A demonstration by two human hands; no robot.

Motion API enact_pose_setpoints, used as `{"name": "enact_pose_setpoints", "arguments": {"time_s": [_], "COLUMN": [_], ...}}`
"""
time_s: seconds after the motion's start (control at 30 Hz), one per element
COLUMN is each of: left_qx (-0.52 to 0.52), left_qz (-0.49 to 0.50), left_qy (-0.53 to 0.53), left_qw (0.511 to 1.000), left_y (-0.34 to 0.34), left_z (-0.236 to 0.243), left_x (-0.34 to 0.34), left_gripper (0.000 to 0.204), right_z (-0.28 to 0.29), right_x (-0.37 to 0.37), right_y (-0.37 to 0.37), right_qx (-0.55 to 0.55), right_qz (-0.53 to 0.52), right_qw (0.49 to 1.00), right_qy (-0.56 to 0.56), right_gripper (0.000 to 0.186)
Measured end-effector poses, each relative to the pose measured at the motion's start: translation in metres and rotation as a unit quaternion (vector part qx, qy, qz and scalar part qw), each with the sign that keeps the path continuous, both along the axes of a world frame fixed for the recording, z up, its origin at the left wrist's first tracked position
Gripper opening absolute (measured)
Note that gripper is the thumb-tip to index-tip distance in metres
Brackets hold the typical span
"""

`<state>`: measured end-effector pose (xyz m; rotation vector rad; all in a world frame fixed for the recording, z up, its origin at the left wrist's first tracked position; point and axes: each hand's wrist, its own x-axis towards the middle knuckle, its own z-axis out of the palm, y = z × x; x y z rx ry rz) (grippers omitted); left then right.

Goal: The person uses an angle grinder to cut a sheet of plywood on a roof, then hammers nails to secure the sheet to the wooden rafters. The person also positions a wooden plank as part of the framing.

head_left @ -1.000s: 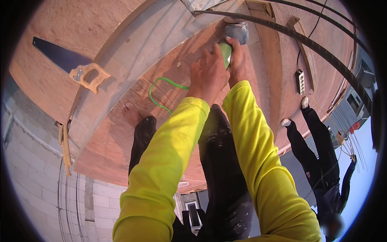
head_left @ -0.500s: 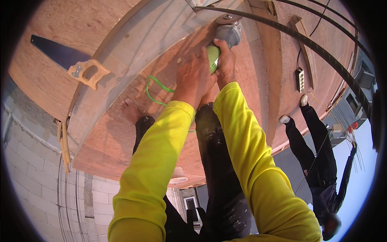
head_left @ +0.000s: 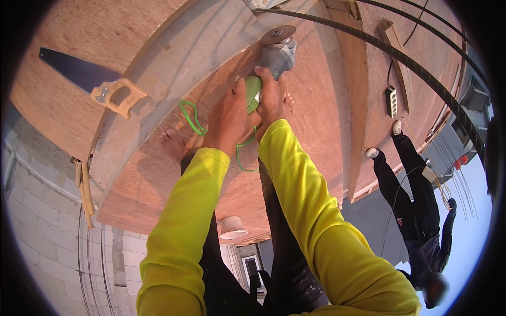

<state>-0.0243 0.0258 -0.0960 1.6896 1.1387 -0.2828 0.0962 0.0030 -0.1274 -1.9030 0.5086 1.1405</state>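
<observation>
A green and grey angle grinder (head_left: 253, 88) is held out in front of me over reddish plywood (head_left: 311, 142). My right hand (head_left: 271, 96) wraps round its body, thumb near the grey head. On the other side, my left hand (head_left: 230, 117) is closed round the green rear part. The round disc (head_left: 278, 35) sits at the far end of the tool, near the curved wooden board (head_left: 205, 58); whether they touch, I cannot tell. A bright green cord (head_left: 194, 120) loops beside and below my left hand. Bare feet show on the plywood, either side of my hands.
A handsaw (head_left: 117, 96) lies at the left across the curved board. Long ribbed bars (head_left: 379, 42) arch over the upper right. A power strip (head_left: 391, 102) rests on the right-hand plywood. Another person (head_left: 421, 210) stands at the right, with cable by one hand.
Both my hands have shifted the grinder left and nearer to me, showing more of its disc. The green cord has moved left, and the other person's arm has lowered slightly.
</observation>
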Motion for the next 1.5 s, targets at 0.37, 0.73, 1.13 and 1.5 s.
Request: {"name": "enact_pose_setpoints", "arguments": {"time_s": [0.37,0.73,1.13,1.5], "left_qx": [-0.081,0.022,-0.027,-0.086], "left_qz": [-0.001,0.001,-0.002,0.001], "left_qy": [0.038,-0.029,-0.035,-0.012], "left_qw": [0.996,0.999,0.999,0.996], "left_y": [0.008,0.012,0.019,0.024], "left_z": [0.016,-0.006,-0.012,-0.01], "left_x": [-0.022,0.039,0.021,-0.001], "left_gripper": [0.085,0.077,0.082,0.087], "right_z": [0.0,-0.027,-0.043,-0.047], "right_x": [-0.024,0.044,0.026,0.0], "right_y": [-0.008,-0.002,-0.008,-0.01], "right_qx": [-0.001,0.108,0.08,0.023], "right_qz": [0.077,0.006,0.025,0.039], "right_qw": [0.996,0.993,0.993,0.991], "right_qy": [-0.051,-0.046,-0.081,-0.122], "right_gripper": [0.04,0.033,0.038,0.037]}}
